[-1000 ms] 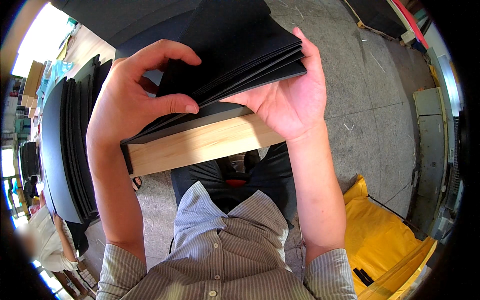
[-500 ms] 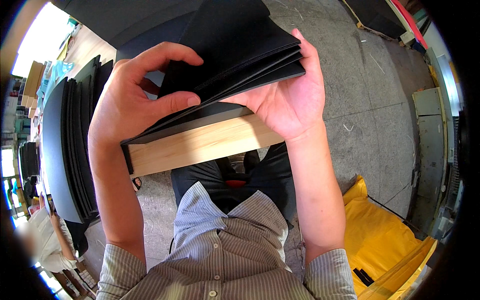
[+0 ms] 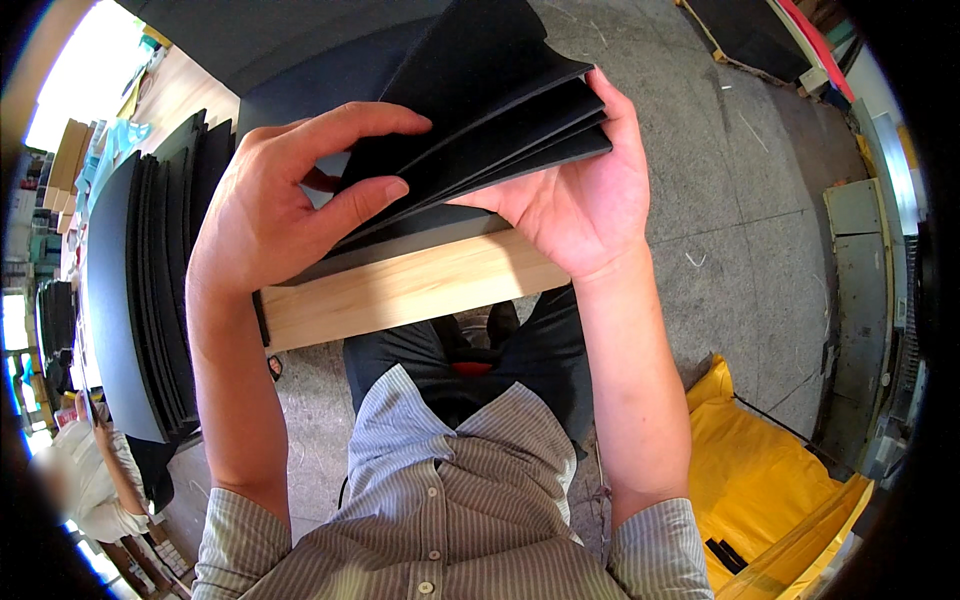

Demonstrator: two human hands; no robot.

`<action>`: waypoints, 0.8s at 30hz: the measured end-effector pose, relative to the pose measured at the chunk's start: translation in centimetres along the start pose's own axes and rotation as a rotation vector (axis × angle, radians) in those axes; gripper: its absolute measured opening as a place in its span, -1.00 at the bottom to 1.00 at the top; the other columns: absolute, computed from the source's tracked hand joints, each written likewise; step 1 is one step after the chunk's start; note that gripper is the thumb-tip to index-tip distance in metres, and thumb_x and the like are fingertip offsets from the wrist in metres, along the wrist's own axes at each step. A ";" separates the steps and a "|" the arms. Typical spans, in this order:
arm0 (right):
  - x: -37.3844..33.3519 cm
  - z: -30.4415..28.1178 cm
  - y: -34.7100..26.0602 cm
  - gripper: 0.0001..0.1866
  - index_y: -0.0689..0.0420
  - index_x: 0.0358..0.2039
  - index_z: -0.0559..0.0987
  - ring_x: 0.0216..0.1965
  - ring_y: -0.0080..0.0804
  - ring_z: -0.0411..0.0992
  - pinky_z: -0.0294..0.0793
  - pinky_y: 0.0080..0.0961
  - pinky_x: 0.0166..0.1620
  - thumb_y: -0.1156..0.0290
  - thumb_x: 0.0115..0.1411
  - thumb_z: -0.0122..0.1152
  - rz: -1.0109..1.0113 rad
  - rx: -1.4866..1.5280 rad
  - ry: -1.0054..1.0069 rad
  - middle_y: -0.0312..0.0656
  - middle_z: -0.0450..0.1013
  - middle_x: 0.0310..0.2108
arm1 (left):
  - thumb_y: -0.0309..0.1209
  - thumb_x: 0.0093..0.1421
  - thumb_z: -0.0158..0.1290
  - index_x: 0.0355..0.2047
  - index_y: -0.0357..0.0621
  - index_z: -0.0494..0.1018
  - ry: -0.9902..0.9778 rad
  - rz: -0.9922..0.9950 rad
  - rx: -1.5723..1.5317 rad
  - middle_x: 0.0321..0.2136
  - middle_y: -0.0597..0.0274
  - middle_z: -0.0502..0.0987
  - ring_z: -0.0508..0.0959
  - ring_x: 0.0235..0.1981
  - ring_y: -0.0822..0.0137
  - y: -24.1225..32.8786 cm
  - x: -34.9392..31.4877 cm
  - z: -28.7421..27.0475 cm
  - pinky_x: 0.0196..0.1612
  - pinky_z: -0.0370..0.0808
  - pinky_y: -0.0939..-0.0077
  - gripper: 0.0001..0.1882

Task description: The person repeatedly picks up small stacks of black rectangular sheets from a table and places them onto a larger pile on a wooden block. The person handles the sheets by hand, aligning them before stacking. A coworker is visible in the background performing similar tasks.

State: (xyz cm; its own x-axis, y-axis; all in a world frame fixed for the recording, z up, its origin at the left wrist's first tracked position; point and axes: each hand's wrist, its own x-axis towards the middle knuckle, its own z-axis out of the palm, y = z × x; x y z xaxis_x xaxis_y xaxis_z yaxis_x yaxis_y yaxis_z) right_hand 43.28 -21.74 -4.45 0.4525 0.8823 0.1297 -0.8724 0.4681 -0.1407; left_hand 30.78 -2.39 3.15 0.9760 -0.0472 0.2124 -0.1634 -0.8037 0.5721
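we are gripping the fanned black sheets (image 3: 490,120): left hand (image 3: 270,215) pinching at nine o'clock, right hand (image 3: 580,205) cupping at three.

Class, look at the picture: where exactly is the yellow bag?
In the head view the yellow bag lies on the grey floor at the lower right, just outside the person's right forearm.

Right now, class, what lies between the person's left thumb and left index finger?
In the head view, a few fanned black sheets sit pinched between those left hand fingers; the right hand supports them.
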 end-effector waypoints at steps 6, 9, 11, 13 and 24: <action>0.0 -0.1 0.1 -0.38 0.13 0.21 0.39 0.15 0.14 0.41 0.34 0.38 0.15 -0.09 0.35 -0.12 -0.013 -0.029 -0.003 0.07 0.42 0.14 | -0.41 0.09 0.22 0.01 -0.17 0.55 0.003 0.008 0.022 -0.13 0.17 0.65 0.66 -0.22 0.34 0.0 0.1 0.0 -0.30 0.57 0.53 -0.57; 0.0 -0.1 0.1 -0.34 0.14 0.23 0.37 0.18 0.16 0.37 0.32 0.38 0.16 -0.11 0.35 -0.14 -0.009 -0.003 -0.009 0.08 0.39 0.18 | -0.39 0.09 0.23 0.01 -0.17 0.56 0.003 0.009 0.027 -0.12 0.17 0.65 0.66 -0.22 0.34 -0.1 0.1 -0.1 -0.31 0.57 0.52 -0.57; 0.1 -0.3 0.0 -0.29 0.14 0.28 0.34 0.25 0.20 0.30 0.26 0.40 0.19 -0.16 0.34 -0.17 0.007 0.042 -0.028 0.10 0.31 0.25 | -0.38 0.09 0.23 0.01 -0.17 0.55 0.002 0.010 0.025 -0.10 0.16 0.64 0.66 -0.22 0.34 -0.1 0.1 -0.2 -0.31 0.57 0.50 -0.56; 0.1 -0.4 0.0 -0.29 0.14 0.28 0.34 0.24 0.20 0.30 0.26 0.40 0.19 -0.16 0.34 -0.17 0.008 0.027 -0.028 0.10 0.31 0.25 | -0.37 0.10 0.23 0.02 -0.16 0.55 -0.001 0.007 0.020 -0.08 0.16 0.64 0.66 -0.21 0.34 -0.2 0.0 -0.1 -0.31 0.58 0.49 -0.56; -0.1 0.1 0.0 -0.27 0.20 0.26 0.33 0.21 0.13 0.35 0.33 0.35 0.17 -0.15 0.34 -0.18 0.002 0.050 0.005 0.09 0.36 0.21 | -0.50 0.11 0.16 0.07 0.02 0.57 0.016 0.254 0.290 -0.21 -0.08 0.62 0.64 -0.32 0.00 0.3 0.1 0.6 -0.28 0.57 0.31 -0.54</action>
State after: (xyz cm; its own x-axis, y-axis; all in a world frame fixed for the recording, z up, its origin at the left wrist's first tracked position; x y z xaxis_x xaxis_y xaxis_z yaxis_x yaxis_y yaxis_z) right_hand 43.18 -21.81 -4.34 0.4516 0.8834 0.1249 -0.8814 0.4635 -0.0914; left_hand 30.93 -3.01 2.89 0.9067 -0.2591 0.3328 -0.3504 -0.9020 0.2522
